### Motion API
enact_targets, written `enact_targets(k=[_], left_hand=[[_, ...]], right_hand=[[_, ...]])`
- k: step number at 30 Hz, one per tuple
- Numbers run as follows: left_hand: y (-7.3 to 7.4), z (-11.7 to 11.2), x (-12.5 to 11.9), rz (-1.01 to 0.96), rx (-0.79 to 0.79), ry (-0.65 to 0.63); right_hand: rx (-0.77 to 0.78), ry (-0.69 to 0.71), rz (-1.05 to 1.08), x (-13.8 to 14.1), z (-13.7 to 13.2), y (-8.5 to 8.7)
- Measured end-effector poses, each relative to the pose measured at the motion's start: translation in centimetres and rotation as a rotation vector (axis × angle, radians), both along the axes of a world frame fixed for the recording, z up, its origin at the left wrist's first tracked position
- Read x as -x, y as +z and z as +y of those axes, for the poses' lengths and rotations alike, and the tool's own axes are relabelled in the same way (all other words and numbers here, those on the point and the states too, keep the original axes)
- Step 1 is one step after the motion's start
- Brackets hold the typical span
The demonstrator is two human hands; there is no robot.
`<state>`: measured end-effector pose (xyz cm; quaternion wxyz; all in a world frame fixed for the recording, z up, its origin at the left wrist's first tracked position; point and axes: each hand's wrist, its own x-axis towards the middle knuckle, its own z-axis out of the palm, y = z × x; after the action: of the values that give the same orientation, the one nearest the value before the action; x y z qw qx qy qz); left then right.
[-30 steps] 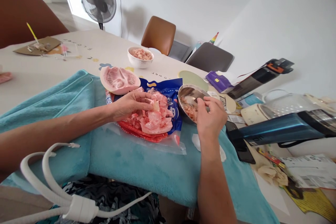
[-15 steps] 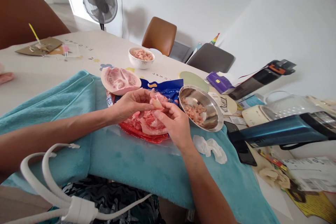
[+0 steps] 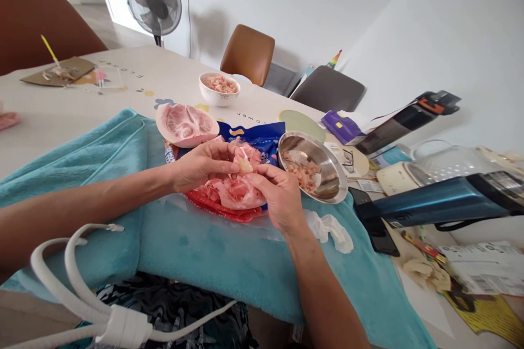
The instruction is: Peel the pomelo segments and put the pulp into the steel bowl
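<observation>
My left hand [image 3: 200,164] and my right hand [image 3: 277,195] meet over a heap of pink pomelo peel and membrane [image 3: 235,188] lying on a blue and red plastic bag [image 3: 262,139]. Between the fingertips of both hands sits a small pale pomelo segment [image 3: 245,165], pinched from either side. A steel bowl [image 3: 325,180] with bits of pink flesh stands just right of my right hand. Half a pomelo [image 3: 186,124], cut side up, lies behind my left hand.
A teal towel [image 3: 196,251] covers the near table. A white bowl of pomelo flesh [image 3: 219,88] stands farther back. A crumpled tissue [image 3: 331,227], a black phone [image 3: 374,229], a blue bottle [image 3: 442,202], papers and a jug crowd the right. Chairs and a fan [image 3: 154,0] stand behind.
My right hand left the steel bowl, swung left to the heap and joined my left hand on the pomelo segment. My left hand stayed put.
</observation>
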<state>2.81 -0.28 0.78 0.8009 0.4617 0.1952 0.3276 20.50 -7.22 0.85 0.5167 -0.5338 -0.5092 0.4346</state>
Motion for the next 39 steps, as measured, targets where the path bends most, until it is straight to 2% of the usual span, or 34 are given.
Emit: enact_targets(k=[4,9,12,15,18,21,25,28,30,34,36,39], left_hand=[[0.1,0.3,0.1,-0.027,0.207,-0.102],[-0.3,0.4,0.1,-0.082,0.281,-0.208],[-0.3,0.4,0.0,-0.088,0.257,-0.208],[-0.2,0.2,0.0,-0.054,0.208,-0.132],[-0.2,0.0,0.0,-0.029,0.16,-0.038],[-0.4,0.0,0.1,-0.005,0.114,-0.007],[-0.4,0.1,0.2,0.021,-0.021,-0.033],[0.2,-0.2,0.4,0.047,-0.103,-0.056],[0.6,-0.4,0.5,0.041,-0.101,-0.1],[0.8,-0.5,0.6,-0.042,-0.031,-0.189],[0.5,-0.3,0.5,-0.073,-0.013,-0.187],[-0.1,0.0,0.4,-0.096,-0.025,-0.137]], right_hand=[[0.013,0.04,0.117,0.0,-0.1,0.2],[0.107,0.069,0.26,0.5,0.0,0.7],[0.091,0.039,0.248,0.4,0.1,0.6],[0.064,0.006,0.187,0.2,0.1,0.4],[0.106,0.015,0.203,0.1,0.2,0.4],[0.171,0.026,0.267,0.1,0.4,0.5],[0.159,-0.005,0.192,0.2,0.4,0.5],[0.123,-0.024,0.134,0.5,0.2,0.4],[0.163,0.014,0.237,0.8,0.1,0.3],[0.259,0.199,0.512,1.4,-0.1,0.3],[0.191,0.194,0.504,1.6,-0.2,0.3],[-0.033,0.014,0.237,1.5,-0.5,0.3]])
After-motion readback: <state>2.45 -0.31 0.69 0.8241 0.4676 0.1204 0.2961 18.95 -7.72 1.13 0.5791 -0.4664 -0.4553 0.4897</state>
